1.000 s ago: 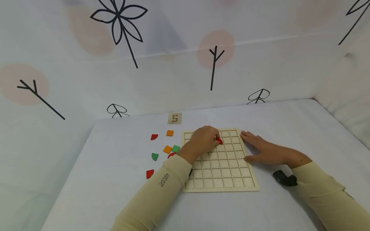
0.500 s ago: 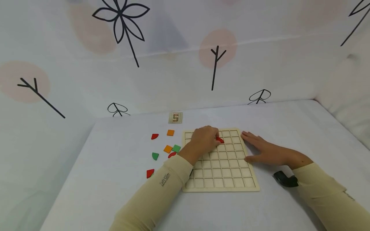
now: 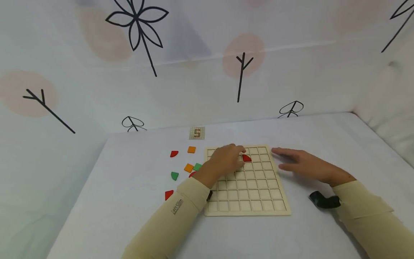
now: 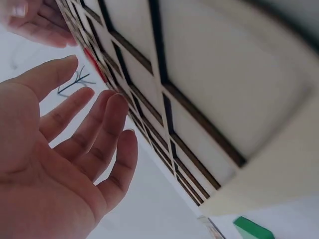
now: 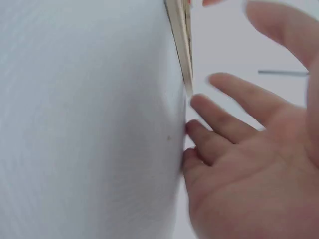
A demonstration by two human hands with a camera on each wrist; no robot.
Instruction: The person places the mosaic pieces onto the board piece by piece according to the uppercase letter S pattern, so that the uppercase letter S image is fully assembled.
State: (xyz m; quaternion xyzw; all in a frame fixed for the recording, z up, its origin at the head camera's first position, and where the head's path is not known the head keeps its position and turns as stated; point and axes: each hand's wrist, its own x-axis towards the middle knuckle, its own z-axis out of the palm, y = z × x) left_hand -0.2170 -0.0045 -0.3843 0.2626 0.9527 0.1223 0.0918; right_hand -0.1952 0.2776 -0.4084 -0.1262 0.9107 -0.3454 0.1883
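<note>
On the white worktop [image 3: 97, 216], to the left of the left hand's fingers, loose red pieces [image 3: 174, 154], green pieces [image 3: 174, 176] and orange squares [image 3: 191, 149] are scattered, some near the forearm. Beyond these fingers and to their left, a small gridded card [image 3: 197, 133] marked with an S-like figure is laid.

The left hand [image 3: 224, 160] is poised over the gridded board [image 3: 247, 213], its fingers parted and loosely bent, with nothing grasped; whether the board is touched cannot be told. Just beside the fingertips, a red quarter-round [image 3: 247, 158] is seen in one cell of the second row from the far edge. It is flat and evenly coloured, its curve turned away to the upper right; whether it is fully seated cannot be judged.

The right hand [image 3: 305, 165] is held just beside the board's right edge, its fingers extended, nothing gripped.

The placing of this piece is judged to be nearly complete; the left fingers would next need to be lifted clear and another piece fetched.
</note>
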